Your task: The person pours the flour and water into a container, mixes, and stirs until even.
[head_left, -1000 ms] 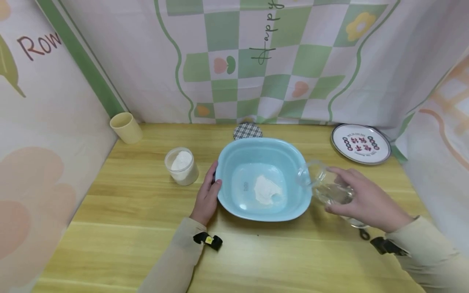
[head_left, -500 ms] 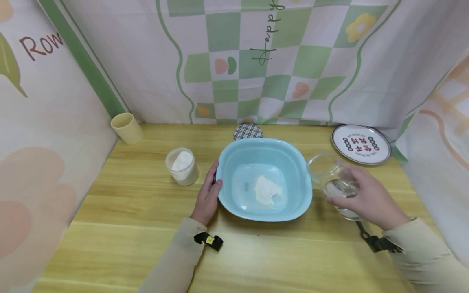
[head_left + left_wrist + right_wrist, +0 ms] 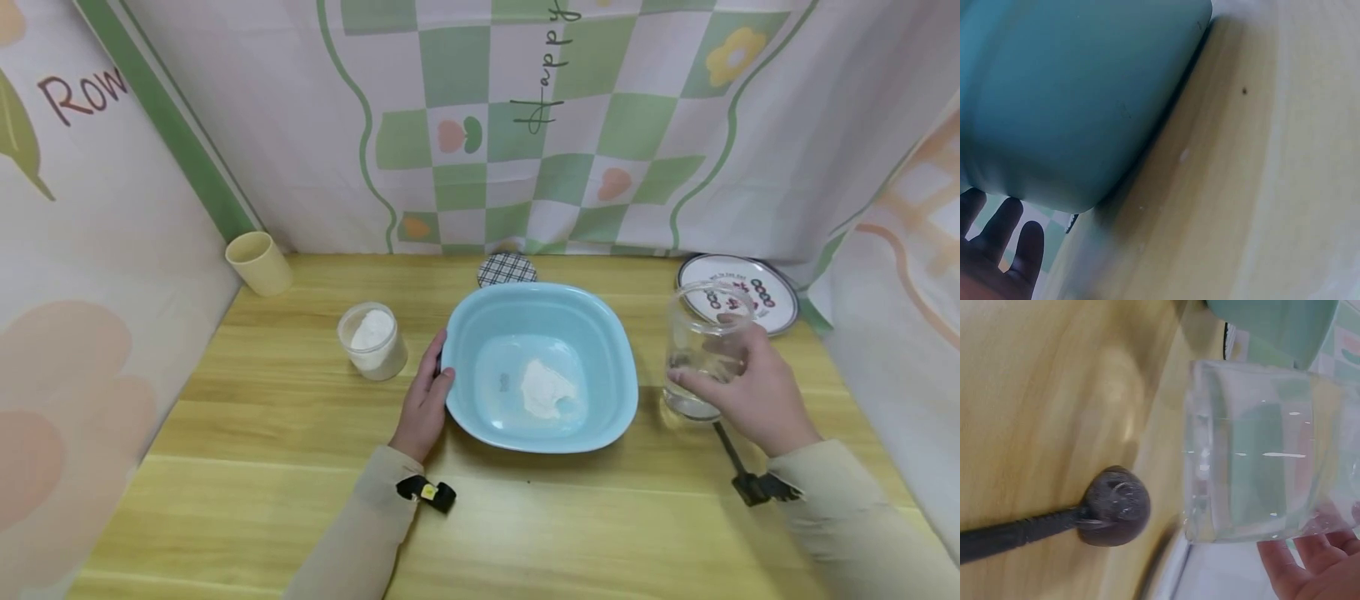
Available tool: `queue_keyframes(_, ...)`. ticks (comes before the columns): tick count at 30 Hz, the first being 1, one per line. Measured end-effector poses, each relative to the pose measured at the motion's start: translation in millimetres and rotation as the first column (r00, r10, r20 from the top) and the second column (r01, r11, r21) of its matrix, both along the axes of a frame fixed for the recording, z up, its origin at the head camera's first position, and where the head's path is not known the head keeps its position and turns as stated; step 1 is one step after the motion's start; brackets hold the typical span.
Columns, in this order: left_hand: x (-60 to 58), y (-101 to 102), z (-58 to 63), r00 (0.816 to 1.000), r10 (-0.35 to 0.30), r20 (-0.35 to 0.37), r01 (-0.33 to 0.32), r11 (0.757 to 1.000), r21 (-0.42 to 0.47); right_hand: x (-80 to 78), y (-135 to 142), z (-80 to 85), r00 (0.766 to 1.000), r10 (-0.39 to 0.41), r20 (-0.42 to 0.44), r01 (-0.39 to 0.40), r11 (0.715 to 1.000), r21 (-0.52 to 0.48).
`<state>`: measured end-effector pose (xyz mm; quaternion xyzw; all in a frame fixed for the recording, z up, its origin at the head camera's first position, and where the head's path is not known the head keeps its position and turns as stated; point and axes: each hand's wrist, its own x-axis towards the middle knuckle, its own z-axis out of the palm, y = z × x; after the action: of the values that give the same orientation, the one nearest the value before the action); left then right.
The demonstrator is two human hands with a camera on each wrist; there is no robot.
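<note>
Basin [image 3: 540,315] is light blue, rounded-square, on the wood-grain table [image 3: 300,467] between the two hands. Patch of white powder [image 3: 544,387] on its floor, a bit right of centre, irregular outline.

Left hand [image 3: 422,404] is up against the basin's left side: thumb at the rim, fingers on the outside. Left wrist view shows three fingers straight and spread, two tips at the wall, none wrapped round it.

Right hand [image 3: 759,390] grips a clear glass [image 3: 684,354] round its body. Glass is upright, right of the basin and apart from it, overlapping the plate [image 3: 772,315] in the head view. Can't tell if its base touches the table. Lower part looks like it holds clear liquid; level hard to read.

Black spoon [image 3: 1116,506] lies on the table near the glass, round head nearer to it in the right wrist view. Head view only gets what looks like the handle, between glass and right wrist.

Left of basin: clear jar [image 3: 390,362] heaped with white powder, near the left hand, not touching. Back left: pale yellow cup [image 3: 266,268], upright. Behind basin: round plaid coaster [image 3: 507,268], edge hidden by the rim. Plate is back right: white, dark rim, red print. Backdrop is a green-and-white checked cloth [image 3: 573,179], "Happy" written sideways. Beige sleeves [image 3: 341,533], black strap on each wrist [image 3: 426,493].
</note>
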<state>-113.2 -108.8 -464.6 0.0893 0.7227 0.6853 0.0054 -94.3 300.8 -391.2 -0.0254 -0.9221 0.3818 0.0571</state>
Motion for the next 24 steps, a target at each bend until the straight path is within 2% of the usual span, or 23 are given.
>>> queue_keyframes(7,0.1,0,0.4,1.000,-0.002,-0.011,0.002,1.000,0.008,-11.7,5,-11.2,0.990,-0.137,-0.014,0.136,0.990,-0.036)
queue_keyframes(14,0.0,0,0.4,1.000,0.004,0.004,-0.004,1.000,0.001,-31.6,12,-20.6,0.963,-0.268,0.008,0.266,0.954,-0.138)
queue_keyframes(24,-0.7,-1,-2.2,1.000,-0.003,-0.015,0.003,1.000,0.007,-48.9,18,-30.1,0.935,-0.351,0.053,0.355,0.915,-0.192)
